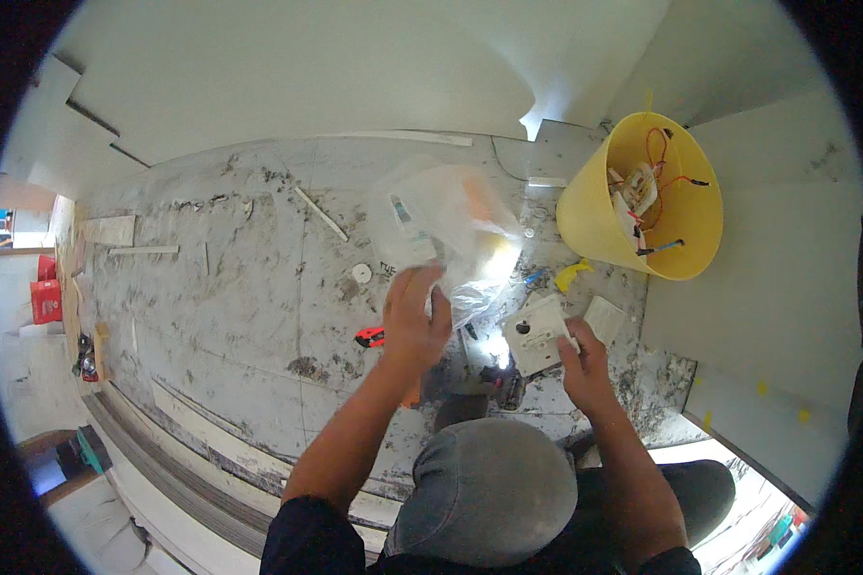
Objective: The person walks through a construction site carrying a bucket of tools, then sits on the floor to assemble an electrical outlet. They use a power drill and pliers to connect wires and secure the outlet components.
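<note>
My left hand (415,321) is closed on the near edge of a translucent plastic bag (431,206). Orange and pale shapes show faintly through the film, too blurred to name. My right hand (586,369) grips the right edge of a white plate (537,337) that has a round dark hole and raised parts, like an electrical wall plate. A second flat white piece (604,319) lies just beyond that hand. On the floor beside my left wrist is a red and black hand tool (370,336). Between my hands a bright lamp (495,352) shines close to the floor.
A yellow bucket (585,206) holding white fittings and red wires stands at the right, by the wall panel (767,220). Scattered over the stained grey floor (240,278) are a white disc (361,273), thin strips (321,214) and a yellow scrap (572,275). Long boards (211,422) lie at lower left.
</note>
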Demonstrator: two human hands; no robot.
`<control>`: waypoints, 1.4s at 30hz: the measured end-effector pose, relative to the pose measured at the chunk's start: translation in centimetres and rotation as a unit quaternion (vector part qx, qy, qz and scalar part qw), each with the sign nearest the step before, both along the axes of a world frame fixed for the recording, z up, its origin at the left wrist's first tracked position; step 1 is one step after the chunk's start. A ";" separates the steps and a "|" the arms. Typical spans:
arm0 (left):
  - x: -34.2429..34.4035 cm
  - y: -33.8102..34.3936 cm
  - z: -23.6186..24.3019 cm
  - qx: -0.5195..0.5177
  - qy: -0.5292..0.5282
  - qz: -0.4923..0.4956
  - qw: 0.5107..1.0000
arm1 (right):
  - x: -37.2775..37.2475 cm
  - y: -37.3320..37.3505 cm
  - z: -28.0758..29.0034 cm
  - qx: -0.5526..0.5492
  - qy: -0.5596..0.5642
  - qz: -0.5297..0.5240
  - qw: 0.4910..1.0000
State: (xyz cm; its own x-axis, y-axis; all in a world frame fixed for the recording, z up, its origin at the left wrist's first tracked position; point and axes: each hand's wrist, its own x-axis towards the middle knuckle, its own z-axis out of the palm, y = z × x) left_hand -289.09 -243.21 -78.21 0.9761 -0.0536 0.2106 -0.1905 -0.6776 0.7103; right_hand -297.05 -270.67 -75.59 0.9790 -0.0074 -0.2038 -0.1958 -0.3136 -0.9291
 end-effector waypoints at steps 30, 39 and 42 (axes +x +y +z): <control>7.6 8.2 -0.4 0.197 0.026 -0.085 0.976 | 16.4 4.3 0.2 -0.428 0.001 0.455 0.781; 12.0 1.4 -4.6 0.243 0.155 -0.211 0.934 | 14.5 1.2 5.2 -0.421 -0.010 0.429 0.799; 11.2 0.0 -4.3 0.132 0.168 -0.253 0.943 | 13.7 0.0 6.0 -0.429 0.024 0.419 0.800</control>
State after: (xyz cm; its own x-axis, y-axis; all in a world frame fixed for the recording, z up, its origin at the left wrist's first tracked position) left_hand -277.93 -243.18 -82.54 0.8205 -0.5382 -0.1926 -0.3315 -0.7224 0.6068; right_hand -283.37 -270.64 -69.56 0.7047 0.4891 -0.5140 0.3878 -0.8722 -0.2982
